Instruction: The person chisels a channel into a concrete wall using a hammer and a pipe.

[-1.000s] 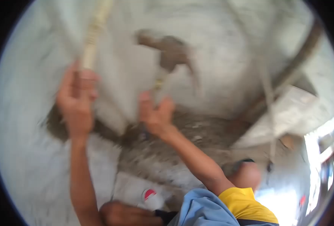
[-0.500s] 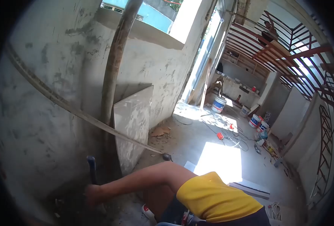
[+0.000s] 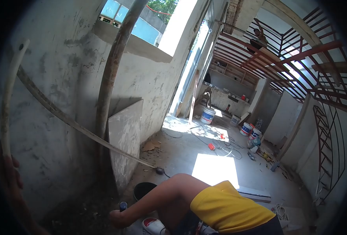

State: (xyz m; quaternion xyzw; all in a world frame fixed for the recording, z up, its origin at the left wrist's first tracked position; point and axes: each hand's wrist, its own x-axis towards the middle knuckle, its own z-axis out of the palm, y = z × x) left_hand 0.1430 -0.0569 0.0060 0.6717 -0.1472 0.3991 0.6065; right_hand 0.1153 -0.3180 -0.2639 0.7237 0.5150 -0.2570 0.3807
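The left hand (image 3: 13, 176) is at the dark left edge, and its grip is closed around a pale stick (image 3: 8, 98). The fingers curl around the low part of the stick, and the rest stands up tall in front of the grey wall (image 3: 59, 58), with a small dark hole near its top. The right hand (image 3: 119, 219) is low down, close to the floor, and its grip is closed in a fist. The blue end of a handle (image 3: 123, 206) pokes up out of the top of that fist. The other end is hidden, so I cannot tell what it touches. The right arm is bent at the elbow and comes out of a yellow sleeve (image 3: 230, 207). Just behind this arm is a black bucket (image 3: 144, 190), partly covered by it. Below the arm is a white and red shoe (image 3: 154, 225). A grey board (image 3: 126, 145) leans on the wall, near a thick brown pole (image 3: 112, 70). A long thin strip (image 3: 75, 125) slants down across the pole and the board, and its low end is by a small black thing (image 3: 159, 170) on the floor (image 3: 177, 150). Far away, high up by red bars (image 3: 240, 49), is another person (image 3: 261, 37).
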